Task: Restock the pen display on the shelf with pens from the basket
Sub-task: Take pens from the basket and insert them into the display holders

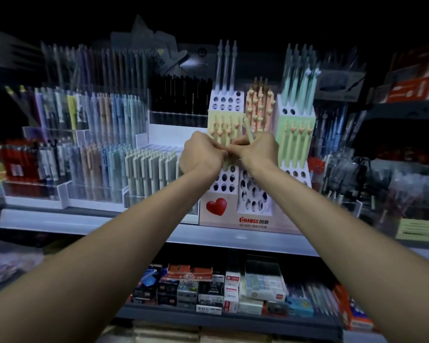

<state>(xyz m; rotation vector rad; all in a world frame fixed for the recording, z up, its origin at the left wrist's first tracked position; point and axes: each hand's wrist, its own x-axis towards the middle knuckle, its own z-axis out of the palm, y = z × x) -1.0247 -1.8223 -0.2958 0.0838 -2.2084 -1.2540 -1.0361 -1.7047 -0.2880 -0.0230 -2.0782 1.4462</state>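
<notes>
A stepped white pen display (254, 194) with round holes and a red heart on its front stands on the shelf (134, 220). Heart-topped pens in yellow, peach and green fill its upper tiers; several lower holes are bare. Both my hands meet in front of its yellow tier. My right hand (259, 149) grips a pale yellow-green pen (248, 131) that points up and slightly left. My left hand (203, 154) has its fingers curled, pinching at the same spot beside the right fingertips. The basket is out of view.
Clear acrylic racks (97, 149) of pastel and black pens stand left of the display. More pens fill holders at the right (339, 149). The lower shelf (233, 293) holds boxes of erasers and refills. The surroundings are dark and blurred.
</notes>
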